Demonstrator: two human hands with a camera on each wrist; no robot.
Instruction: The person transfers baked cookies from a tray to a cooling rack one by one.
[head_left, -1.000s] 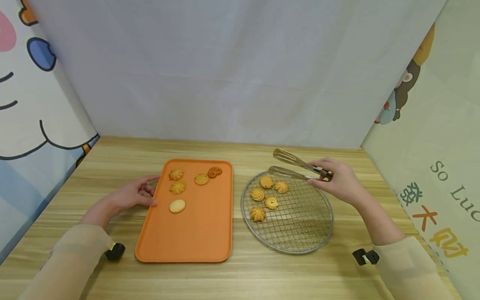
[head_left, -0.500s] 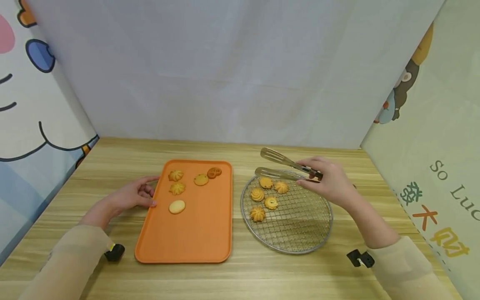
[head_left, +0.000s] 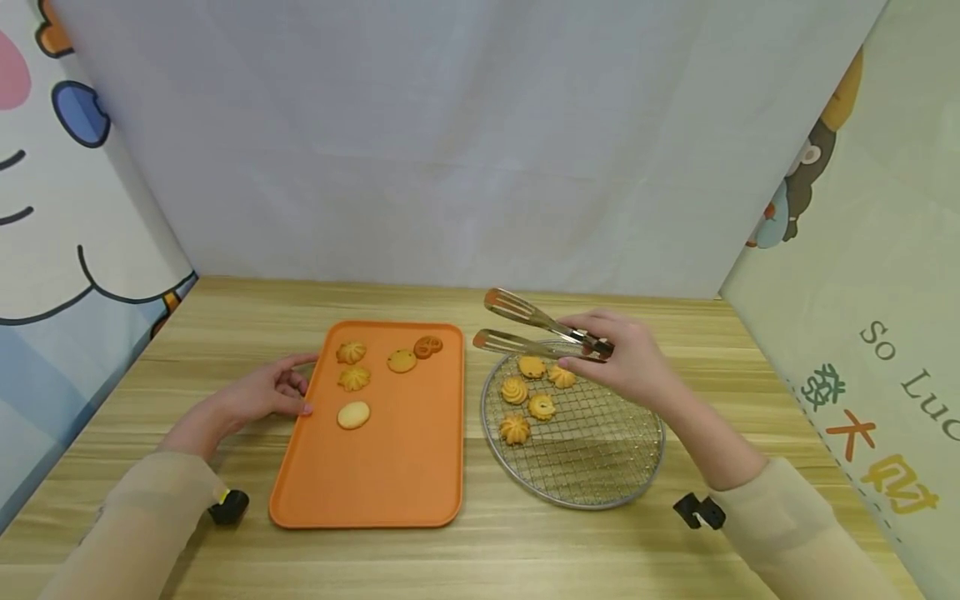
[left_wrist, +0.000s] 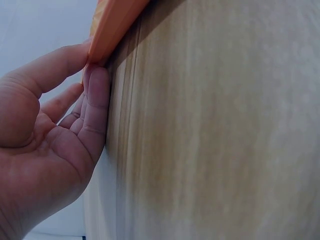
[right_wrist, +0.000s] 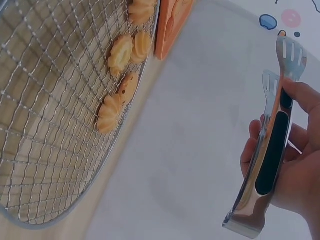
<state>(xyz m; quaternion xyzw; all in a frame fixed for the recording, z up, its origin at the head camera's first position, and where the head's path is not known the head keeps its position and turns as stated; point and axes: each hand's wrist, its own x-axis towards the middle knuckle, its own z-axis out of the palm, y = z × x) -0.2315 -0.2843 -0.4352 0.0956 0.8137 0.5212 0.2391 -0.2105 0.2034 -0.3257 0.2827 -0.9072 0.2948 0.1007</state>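
My right hand point(head_left: 626, 354) grips metal tongs point(head_left: 528, 312) with slotted ends, the arms spread apart with nothing between them. The tongs hang above the far left of a round wire rack point(head_left: 592, 454), which bears several golden cookies, among them a flower-shaped cookie point(head_left: 515, 429) and a swirled cookie point(head_left: 514, 390). My left hand point(head_left: 258, 392) pinches the left rim of an orange tray point(head_left: 390, 475), with thumb and fingers on the edge in the left wrist view. On the tray lie two ridged cookies point(head_left: 353, 379), an oval cookie point(head_left: 353, 415), a round dotted cookie point(head_left: 402, 361) and a pretzel-shaped cookie point(head_left: 428, 347).
Tray and rack stand side by side on a wooden table point(head_left: 480, 558), a narrow gap between them. A pale cloth wall point(head_left: 465, 150) rises behind the table. Printed panels flank it on the left point(head_left: 82, 217) and right point(head_left: 862, 292).
My right hand has moved left with the tongs, from above the rack's far right to near the gap beside the tray. The left hand and the cookies stay in place.
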